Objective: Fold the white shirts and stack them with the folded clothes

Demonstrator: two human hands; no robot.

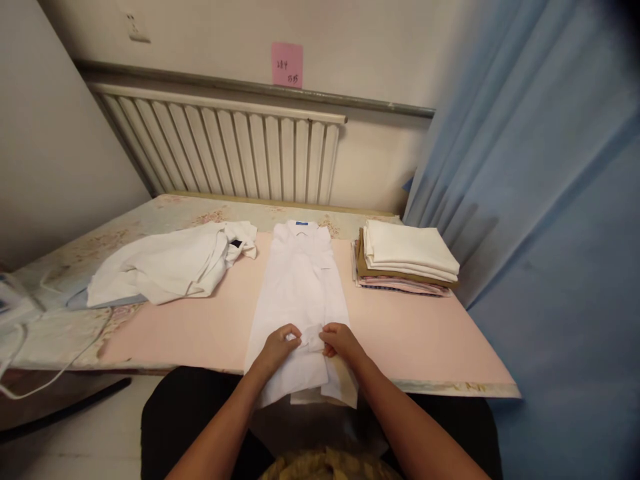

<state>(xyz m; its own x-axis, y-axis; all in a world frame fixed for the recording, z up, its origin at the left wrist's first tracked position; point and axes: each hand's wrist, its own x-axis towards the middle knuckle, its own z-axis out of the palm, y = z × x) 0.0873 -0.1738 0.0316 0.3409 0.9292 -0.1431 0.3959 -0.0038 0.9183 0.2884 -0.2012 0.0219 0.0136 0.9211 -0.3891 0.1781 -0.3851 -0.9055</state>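
A white shirt [300,280] lies lengthwise on the pink mat, its collar with a blue label at the far end. Its sides are folded in to a narrow strip, and the lower end hangs over the table's front edge. My left hand [281,347] pinches the shirt's fabric near that edge. Just to the right, my right hand [343,341] pinches the same part, a small raised fold of cloth between the two hands.
Crumpled white clothing [170,263] lies on the left of the pink mat [400,333]. A stack of folded cloths [410,253] sits at right, beside a blue curtain [550,233]. A white cord [75,363] trails at left. Behind the table stands a radiator [240,147].
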